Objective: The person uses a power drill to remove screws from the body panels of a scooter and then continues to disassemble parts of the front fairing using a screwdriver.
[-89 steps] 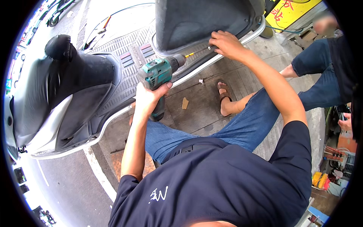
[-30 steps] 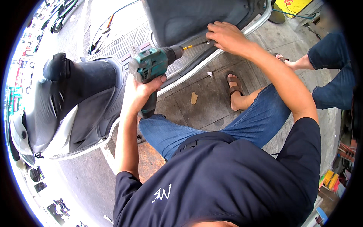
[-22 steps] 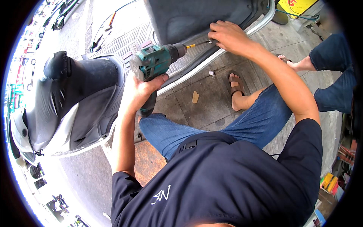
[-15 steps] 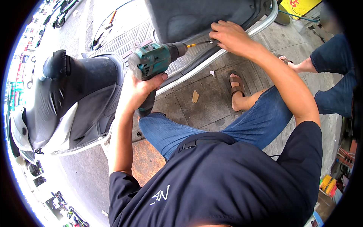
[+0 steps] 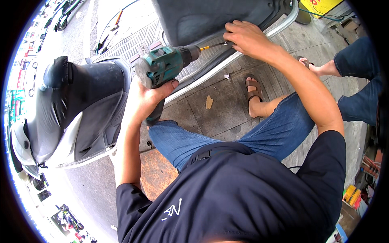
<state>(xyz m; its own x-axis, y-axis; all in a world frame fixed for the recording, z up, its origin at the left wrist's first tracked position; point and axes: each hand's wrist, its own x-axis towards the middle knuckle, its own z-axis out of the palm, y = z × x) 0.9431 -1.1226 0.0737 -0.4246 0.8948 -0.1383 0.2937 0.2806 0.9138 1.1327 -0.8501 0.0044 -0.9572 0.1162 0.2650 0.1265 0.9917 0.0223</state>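
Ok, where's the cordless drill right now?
In the head view, upper centre-left: the teal cordless drill is gripped by the left hand, its bit beside the right hand.

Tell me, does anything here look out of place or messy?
Mostly small litter: a tan scrap and a tiny white bit lie loose on the paving beside the scooter. Otherwise nothing stands out: the left hand grips the teal drill, and the right hand steadies its bit at the panel.

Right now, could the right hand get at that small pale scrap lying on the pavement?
Probably yes. The right hand rests at the drill bit's tip, and the scrap lies on open paving below it, nothing between. It would have to let go of the bit first.
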